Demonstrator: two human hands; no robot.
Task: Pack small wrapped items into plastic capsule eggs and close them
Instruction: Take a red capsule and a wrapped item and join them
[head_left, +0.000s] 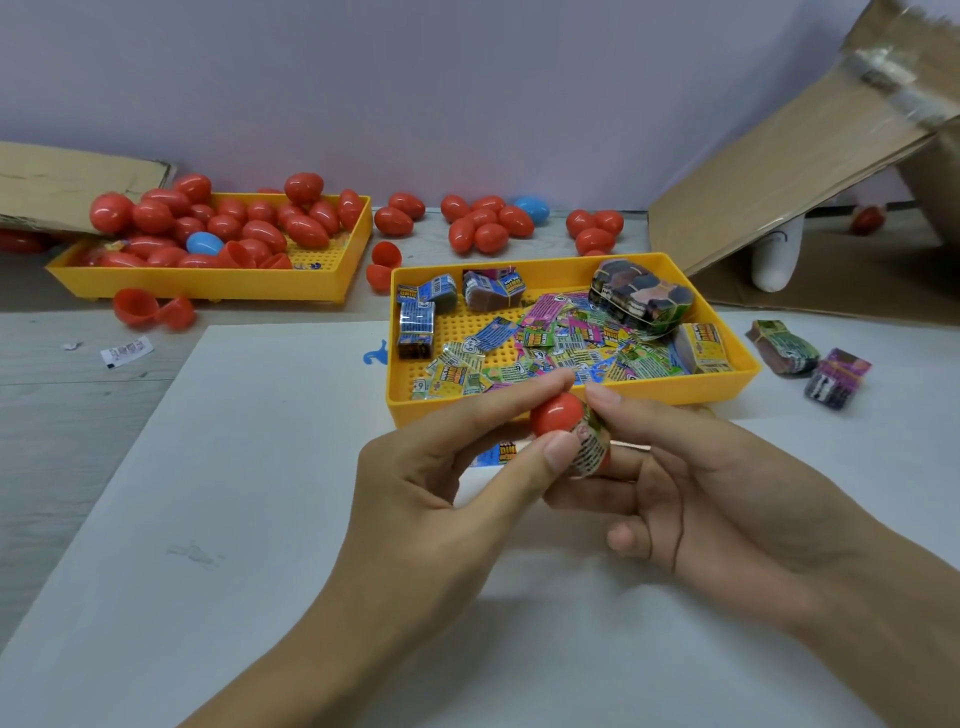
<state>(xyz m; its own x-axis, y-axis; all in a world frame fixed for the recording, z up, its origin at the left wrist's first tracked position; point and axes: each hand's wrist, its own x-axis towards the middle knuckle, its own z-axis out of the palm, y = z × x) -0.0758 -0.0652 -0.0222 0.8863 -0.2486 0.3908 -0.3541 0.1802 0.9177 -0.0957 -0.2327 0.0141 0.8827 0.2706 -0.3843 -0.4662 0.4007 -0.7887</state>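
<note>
My left hand (447, 478) pinches a red capsule egg half (556, 413) between thumb and fingers, just in front of the near yellow tray (571, 397). My right hand (691, 483) holds the other part of the egg with a small wrapped item (589, 449) sticking out of it, and the red half sits against that item. Loose colourful wrapped items (561, 340) and banded stacks fill the near tray. Another wrapped item (501, 453) lies on the white sheet under my hands.
A second yellow tray (332, 270) at back left holds several red eggs and a blue egg (203, 243). More eggs (488, 223) lie along the wall, open halves (150, 310) at left. Cardboard (779, 171) leans at right, with banded stacks (810, 361) beside it.
</note>
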